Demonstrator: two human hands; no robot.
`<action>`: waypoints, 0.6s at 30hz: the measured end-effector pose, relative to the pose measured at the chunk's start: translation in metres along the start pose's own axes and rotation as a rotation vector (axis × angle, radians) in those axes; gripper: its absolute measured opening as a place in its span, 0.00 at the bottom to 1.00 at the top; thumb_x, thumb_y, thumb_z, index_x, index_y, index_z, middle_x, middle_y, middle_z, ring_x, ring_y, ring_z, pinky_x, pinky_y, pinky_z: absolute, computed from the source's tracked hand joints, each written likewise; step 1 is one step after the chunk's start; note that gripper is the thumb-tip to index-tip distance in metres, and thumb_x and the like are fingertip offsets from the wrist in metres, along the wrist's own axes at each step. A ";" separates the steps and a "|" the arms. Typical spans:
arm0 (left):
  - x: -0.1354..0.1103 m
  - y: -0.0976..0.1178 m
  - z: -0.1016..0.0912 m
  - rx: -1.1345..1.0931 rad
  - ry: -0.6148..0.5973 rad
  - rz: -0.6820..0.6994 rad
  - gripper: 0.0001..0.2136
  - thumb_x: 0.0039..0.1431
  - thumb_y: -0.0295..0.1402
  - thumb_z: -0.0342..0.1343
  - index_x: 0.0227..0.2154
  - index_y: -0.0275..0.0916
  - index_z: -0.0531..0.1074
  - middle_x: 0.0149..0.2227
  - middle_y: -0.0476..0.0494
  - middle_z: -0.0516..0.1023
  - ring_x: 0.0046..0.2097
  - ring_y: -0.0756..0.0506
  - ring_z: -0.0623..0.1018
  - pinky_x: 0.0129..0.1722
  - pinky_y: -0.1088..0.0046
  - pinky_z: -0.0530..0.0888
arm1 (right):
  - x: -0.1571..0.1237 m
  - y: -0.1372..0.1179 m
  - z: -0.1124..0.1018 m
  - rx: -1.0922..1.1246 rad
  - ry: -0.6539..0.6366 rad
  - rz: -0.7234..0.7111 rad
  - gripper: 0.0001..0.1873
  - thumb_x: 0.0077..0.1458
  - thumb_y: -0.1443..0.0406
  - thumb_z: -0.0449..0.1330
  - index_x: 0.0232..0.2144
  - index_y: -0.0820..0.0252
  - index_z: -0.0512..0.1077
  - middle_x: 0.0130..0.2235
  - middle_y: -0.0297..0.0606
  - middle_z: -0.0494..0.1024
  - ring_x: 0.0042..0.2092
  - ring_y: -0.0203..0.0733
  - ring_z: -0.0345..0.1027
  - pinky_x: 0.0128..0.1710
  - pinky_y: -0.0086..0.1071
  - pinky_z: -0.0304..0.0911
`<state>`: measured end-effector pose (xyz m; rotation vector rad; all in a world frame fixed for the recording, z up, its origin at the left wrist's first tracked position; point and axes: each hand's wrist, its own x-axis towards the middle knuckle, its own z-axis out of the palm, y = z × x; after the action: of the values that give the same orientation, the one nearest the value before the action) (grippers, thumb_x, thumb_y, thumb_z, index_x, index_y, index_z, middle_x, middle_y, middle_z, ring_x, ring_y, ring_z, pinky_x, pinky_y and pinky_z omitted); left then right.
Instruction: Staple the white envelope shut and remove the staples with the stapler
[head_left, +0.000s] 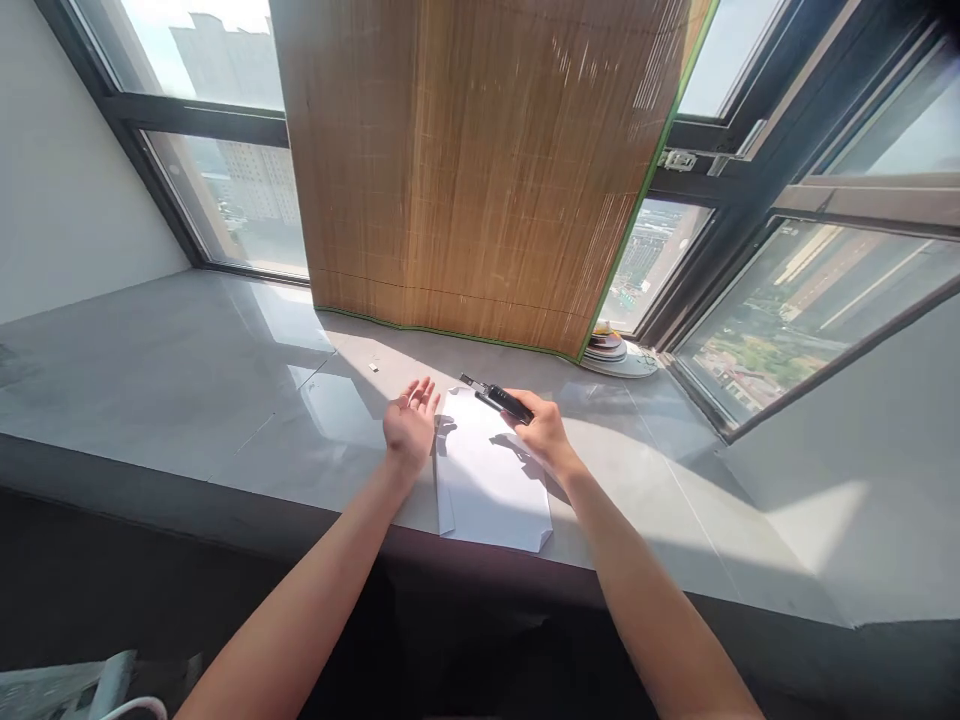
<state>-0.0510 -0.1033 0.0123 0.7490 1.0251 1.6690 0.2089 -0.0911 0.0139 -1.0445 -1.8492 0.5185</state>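
White sheets of paper (491, 490) lie on the grey tiled sill, with curled or folded corners and a narrow folded-looking strip along the left side. My right hand (544, 430) is closed around a black stapler (506, 400), held above the paper's upper right part; its narrow metal end points up and left. Beside the paper's upper left edge, my left hand (411, 420) is turned palm up with its fingers loosely spread and nothing visible in it. A small white piece (373, 367), too small to name, rests on the sill beyond my left hand.
A brown bamboo blind (465, 180) with green edging hangs down to the back of the sill (187, 390). Several stacked round items (606, 348) sit by its right corner. Dark-framed windows (225, 200) stand behind, and an opened pane (832, 300) is at the right.
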 end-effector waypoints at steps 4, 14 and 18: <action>-0.006 -0.006 0.014 -0.453 -0.099 -0.324 0.19 0.72 0.44 0.48 0.52 0.39 0.76 0.68 0.27 0.75 0.71 0.36 0.76 0.68 0.58 0.77 | -0.003 -0.008 0.012 -0.234 -0.040 -0.351 0.25 0.64 0.71 0.58 0.60 0.54 0.80 0.61 0.45 0.83 0.64 0.54 0.77 0.65 0.51 0.75; -0.010 0.000 0.021 -0.594 -0.051 -0.559 0.23 0.75 0.41 0.47 0.60 0.31 0.74 0.63 0.22 0.80 0.65 0.34 0.81 0.63 0.59 0.81 | -0.004 -0.020 0.022 -0.310 -0.145 -0.364 0.23 0.66 0.71 0.58 0.57 0.52 0.83 0.63 0.43 0.82 0.67 0.57 0.74 0.72 0.56 0.67; -0.010 0.000 0.015 -0.631 -0.064 -0.470 0.22 0.74 0.42 0.49 0.62 0.35 0.73 0.63 0.24 0.80 0.65 0.32 0.81 0.64 0.53 0.81 | 0.001 0.000 0.002 0.016 0.025 0.024 0.21 0.57 0.62 0.67 0.53 0.57 0.84 0.52 0.45 0.87 0.53 0.59 0.83 0.56 0.53 0.79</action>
<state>-0.0350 -0.1083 0.0196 0.1257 0.5172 1.4174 0.2066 -0.0904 0.0130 -1.0594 -1.8094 0.5312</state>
